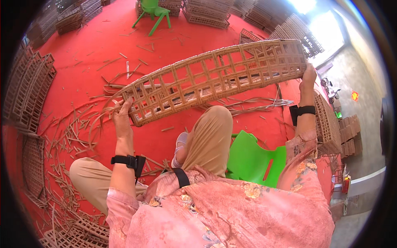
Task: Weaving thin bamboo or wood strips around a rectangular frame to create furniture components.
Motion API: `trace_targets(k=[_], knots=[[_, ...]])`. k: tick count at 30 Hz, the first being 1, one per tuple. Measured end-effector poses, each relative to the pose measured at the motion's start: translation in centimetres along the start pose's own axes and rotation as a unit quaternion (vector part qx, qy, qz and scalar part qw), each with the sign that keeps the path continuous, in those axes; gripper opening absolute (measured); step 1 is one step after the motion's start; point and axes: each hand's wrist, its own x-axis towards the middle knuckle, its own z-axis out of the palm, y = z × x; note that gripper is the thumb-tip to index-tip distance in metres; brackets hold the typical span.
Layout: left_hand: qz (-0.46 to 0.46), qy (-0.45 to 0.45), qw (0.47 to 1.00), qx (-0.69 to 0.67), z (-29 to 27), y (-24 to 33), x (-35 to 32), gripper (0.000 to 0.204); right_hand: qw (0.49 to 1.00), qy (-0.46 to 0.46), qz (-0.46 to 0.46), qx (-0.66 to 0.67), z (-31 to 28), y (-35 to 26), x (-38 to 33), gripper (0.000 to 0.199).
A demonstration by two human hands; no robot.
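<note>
Left hand (122,120) and right hand (307,80) grasp one basket (215,78) by opposite ends; two green chairs: near chair (249,157), right; far chair (150,5), left.

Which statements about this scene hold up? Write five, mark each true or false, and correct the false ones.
1. Both the left hand and the right hand hold the woven basket. True.
2. The floor covering is blue. False: the floor covering is red.
3. A green chair stands near the picture's top edge. True.
4. Only one wrist wears a black strap. False: both wear black straps.
5. The basket's left end appears higher than its right. False: it appears lower.
</note>
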Motion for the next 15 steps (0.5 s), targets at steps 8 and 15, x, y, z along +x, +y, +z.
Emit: trace_targets(k=[8, 15], knots=[[-0.014, 0.071, 0.993, -0.094, 0.0, 2.5, -0.7, 0.016, 0.992, 0.006, -0.017, -0.124, 1.1, 1.3, 0.8, 0.045], [0.115, 0.102, 0.974, 0.166, -12.2, 19.8, -1.1, 0.026, 0.964, -0.169, 0.128, 0.164, 13.4, -3.2, -8.4, 0.058]])
